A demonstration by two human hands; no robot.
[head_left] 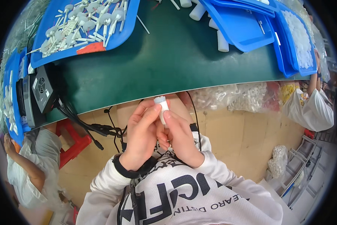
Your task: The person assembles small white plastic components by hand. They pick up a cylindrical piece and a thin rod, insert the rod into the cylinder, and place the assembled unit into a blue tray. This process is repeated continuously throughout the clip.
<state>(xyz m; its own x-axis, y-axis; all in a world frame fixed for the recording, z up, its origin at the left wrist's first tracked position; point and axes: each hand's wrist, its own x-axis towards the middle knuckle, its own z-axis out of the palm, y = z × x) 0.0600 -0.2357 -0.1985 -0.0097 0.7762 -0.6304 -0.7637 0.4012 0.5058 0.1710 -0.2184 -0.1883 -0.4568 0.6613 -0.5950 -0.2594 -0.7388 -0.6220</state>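
Observation:
Close in front of my chest, just off the table's near edge, both hands are closed round a small white plastic tube (pixel 163 111) with a ridged greyish cap (pixel 159 99). The tube stands roughly upright, its capped end uppermost. My left hand (pixel 141 131) pinches it from the left with thumb and fingers. From the other side my right hand (pixel 180 135) presses its thumb against the tube's body. Fingers cover the tube's lower end.
A green table (pixel 149 71) carries a blue tray (pixel 129 33) of white disc-and-stick parts, blue trays (pixel 247 41) at right, and white cylinders (pixel 222 41). Left are a black box (pixel 44 88), cables (pixel 97 129) and a red stool (pixel 74 144). People sit at both sides.

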